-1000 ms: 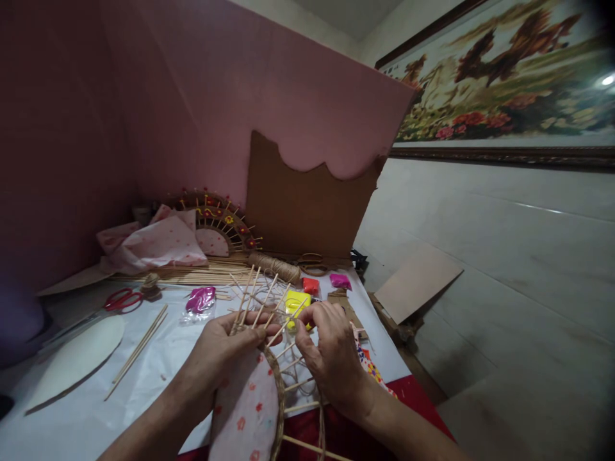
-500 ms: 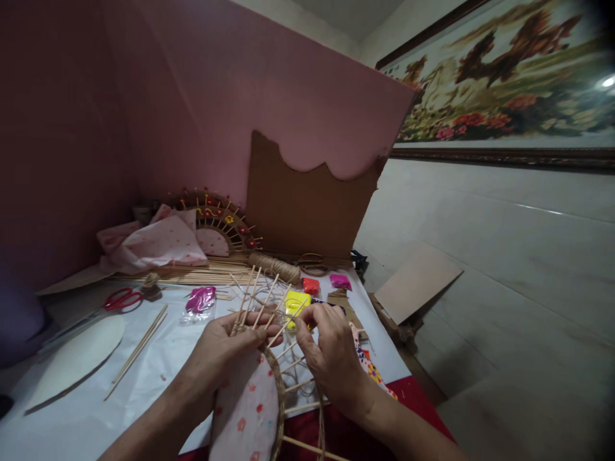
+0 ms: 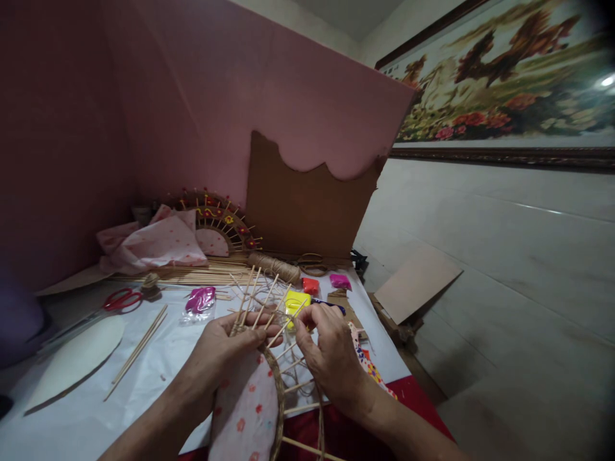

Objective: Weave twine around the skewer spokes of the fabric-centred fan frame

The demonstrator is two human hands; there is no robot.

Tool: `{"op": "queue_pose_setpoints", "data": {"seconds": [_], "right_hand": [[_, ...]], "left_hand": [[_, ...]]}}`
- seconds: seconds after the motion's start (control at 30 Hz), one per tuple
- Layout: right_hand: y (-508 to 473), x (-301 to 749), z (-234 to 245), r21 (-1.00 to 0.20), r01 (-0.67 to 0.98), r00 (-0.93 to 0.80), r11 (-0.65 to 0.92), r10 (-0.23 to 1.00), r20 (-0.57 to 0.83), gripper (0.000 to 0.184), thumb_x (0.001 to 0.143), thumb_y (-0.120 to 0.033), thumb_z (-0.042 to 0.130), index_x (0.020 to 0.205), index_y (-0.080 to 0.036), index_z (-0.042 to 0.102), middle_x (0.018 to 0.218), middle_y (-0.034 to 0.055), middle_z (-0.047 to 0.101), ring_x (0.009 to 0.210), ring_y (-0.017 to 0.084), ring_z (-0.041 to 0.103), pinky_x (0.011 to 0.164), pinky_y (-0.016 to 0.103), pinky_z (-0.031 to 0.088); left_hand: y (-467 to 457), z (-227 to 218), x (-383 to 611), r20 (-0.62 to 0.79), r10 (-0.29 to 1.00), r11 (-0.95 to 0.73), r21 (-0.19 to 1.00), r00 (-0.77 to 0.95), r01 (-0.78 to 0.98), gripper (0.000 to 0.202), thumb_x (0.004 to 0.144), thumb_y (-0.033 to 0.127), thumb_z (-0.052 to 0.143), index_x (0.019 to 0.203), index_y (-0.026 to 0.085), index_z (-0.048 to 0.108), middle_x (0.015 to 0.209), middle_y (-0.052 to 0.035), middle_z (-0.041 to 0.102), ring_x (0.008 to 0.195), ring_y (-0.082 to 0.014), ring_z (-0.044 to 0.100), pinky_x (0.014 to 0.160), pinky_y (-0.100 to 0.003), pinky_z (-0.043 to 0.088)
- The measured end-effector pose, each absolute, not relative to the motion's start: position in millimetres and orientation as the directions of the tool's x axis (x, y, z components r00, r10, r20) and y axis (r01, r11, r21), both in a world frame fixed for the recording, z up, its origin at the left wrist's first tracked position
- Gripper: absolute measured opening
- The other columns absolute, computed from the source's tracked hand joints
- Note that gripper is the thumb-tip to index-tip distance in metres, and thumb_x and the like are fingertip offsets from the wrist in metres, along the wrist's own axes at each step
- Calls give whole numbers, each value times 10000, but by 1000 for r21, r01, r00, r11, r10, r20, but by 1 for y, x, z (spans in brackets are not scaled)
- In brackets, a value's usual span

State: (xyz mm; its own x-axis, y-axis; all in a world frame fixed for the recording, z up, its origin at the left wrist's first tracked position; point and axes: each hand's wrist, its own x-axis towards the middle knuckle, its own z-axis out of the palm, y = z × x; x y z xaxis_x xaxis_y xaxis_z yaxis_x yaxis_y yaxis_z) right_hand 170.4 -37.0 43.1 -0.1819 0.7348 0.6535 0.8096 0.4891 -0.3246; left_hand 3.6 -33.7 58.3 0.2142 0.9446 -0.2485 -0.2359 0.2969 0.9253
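A half-round panel (image 3: 252, 403) covered in white cloth with red flowers is in front of me, its curved edge trimmed with twine. Thin wooden sticks (image 3: 298, 385) fan out from that edge. My left hand (image 3: 235, 339) grips the panel's upper end, thumb over the woven twine and sticks. My right hand (image 3: 331, 349) pinches a strand of twine (image 3: 288, 315) beside one of the sticks. More twine (image 3: 321, 416) hangs in loops below the right hand. Part of the strand is hidden behind the sticks and fingers.
Behind are a twine spool (image 3: 273, 267), a decorated fan-shaped piece (image 3: 229, 221), patterned cloth (image 3: 158, 240) and bundled sticks (image 3: 192, 274). Red scissors (image 3: 123, 299), a white oval board (image 3: 77, 362) and loose sticks (image 3: 137, 352) lie left. Yellow (image 3: 296, 302) and magenta (image 3: 200, 299) clay packets are near my hands.
My right hand has shifted very slightly left along the twine. The left hand and the panel stay where they were.
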Motion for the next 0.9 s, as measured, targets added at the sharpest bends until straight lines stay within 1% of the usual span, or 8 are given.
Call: {"op": "queue_pose_setpoints", "data": {"seconds": [0.13, 0.23, 0.3, 0.4, 0.53, 0.67, 0.8, 0.9], "right_hand": [[-37, 171, 42, -340, 806, -182, 485, 749, 637, 125, 806, -111, 485, 699, -174, 495, 705, 17, 558, 692, 164, 461, 666, 291, 304], [-37, 171, 41, -350, 806, -175, 478, 756, 631, 123, 800, -110, 493, 697, -177, 494, 707, 11, 556, 701, 163, 463, 672, 293, 301], [-37, 172, 42, -358, 801, -170, 479, 757, 631, 117, 792, -114, 508, 695, -179, 494, 710, 6, 557, 708, 162, 466, 678, 294, 301], [-38, 173, 44, -379, 792, -158, 478, 762, 628, 82, 784, -133, 531, 717, -177, 511, 728, 6, 564, 725, 164, 475, 691, 299, 307], [-39, 176, 47, -392, 789, -146, 474, 763, 629, 18, 776, -177, 567, 774, -176, 550, 761, 13, 585, 753, 173, 490, 708, 309, 315], [-40, 176, 48, -401, 776, -160, 487, 767, 622, 33, 774, -205, 587, 758, -183, 569, 756, 4, 603, 751, 168, 506, 719, 310, 314], [-40, 175, 49, -425, 761, -159, 490, 776, 610, 80, 770, -158, 575, 695, -186, 570, 698, -14, 595, 711, 150, 511, 704, 298, 313], [-38, 175, 48, -471, 740, -135, 481, 792, 596, 115, 762, -123, 566, 665, -185, 571, 664, -28, 589, 674, 132, 514, 682, 284, 313]], "left_hand": [[-31, 54, 5, -258, 947, 299, 926, 193, -231, 284, 545, 309, 781, 746, 145, 665, 781, -110, 729, 688, -203, 663, 593, -239, 469], [-31, 53, 5, -255, 953, 288, 928, 162, -238, 277, 536, 304, 782, 728, 147, 661, 747, -98, 729, 666, -196, 662, 582, -232, 465], [-32, 54, 5, -249, 952, 287, 928, 180, -237, 270, 546, 303, 777, 736, 152, 659, 764, -91, 731, 685, -198, 664, 592, -236, 468], [-33, 57, 4, -241, 947, 290, 926, 214, -240, 273, 555, 313, 772, 751, 153, 669, 766, -91, 730, 691, -199, 661, 589, -241, 464], [-34, 58, 4, -248, 951, 288, 929, 186, -234, 289, 542, 322, 776, 748, 144, 680, 745, -97, 725, 649, -198, 654, 570, -251, 460], [-34, 57, 5, -235, 948, 287, 921, 212, -262, 272, 538, 307, 777, 743, 155, 685, 763, -93, 728, 668, -196, 651, 603, -257, 463], [-33, 55, 6, -265, 947, 304, 922, 182, -239, 271, 523, 310, 784, 723, 160, 679, 711, -75, 725, 585, -163, 631, 539, -225, 432], [-33, 56, 6, -275, 947, 308, 923, 166, -229, 279, 521, 310, 787, 723, 153, 674, 706, -75, 723, 551, -143, 613, 506, -209, 414]]}}
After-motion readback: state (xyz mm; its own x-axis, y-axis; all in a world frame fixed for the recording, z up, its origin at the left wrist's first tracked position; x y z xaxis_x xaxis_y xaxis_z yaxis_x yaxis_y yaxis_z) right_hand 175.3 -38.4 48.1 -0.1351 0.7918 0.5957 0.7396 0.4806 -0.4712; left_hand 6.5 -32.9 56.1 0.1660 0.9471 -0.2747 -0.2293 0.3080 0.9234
